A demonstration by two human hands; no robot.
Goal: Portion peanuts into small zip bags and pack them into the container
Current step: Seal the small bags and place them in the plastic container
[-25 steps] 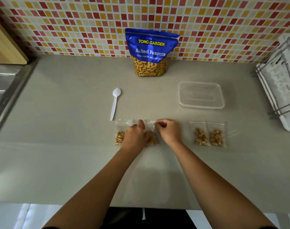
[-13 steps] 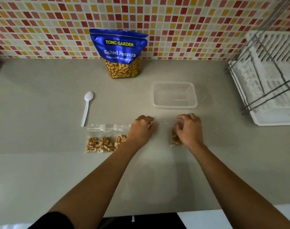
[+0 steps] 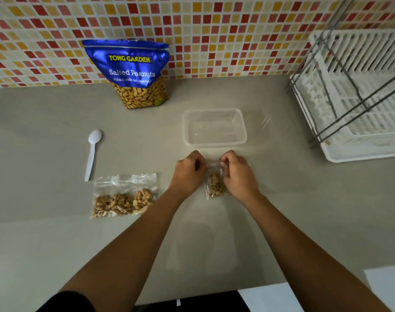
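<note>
Left hand point(image 3: 188, 174) and right hand point(image 3: 237, 174) pinch, fingers curled, the top of a filled zip bag point(image 3: 214, 186) just before the empty container point(image 3: 214, 144); other filled bags point(image 3: 124, 197) lie left, none packed yet.

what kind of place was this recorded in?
Most likely a home kitchen: a mosaic tile backsplash behind a grey countertop, a white dish rack at the right, and a Salted Peanuts pouch standing against the wall.

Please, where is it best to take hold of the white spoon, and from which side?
Probably pinch the spoon at mid-handle, coming from above with fingers across its narrow width. It lies flat on the counter, bowl at the far end.
</note>
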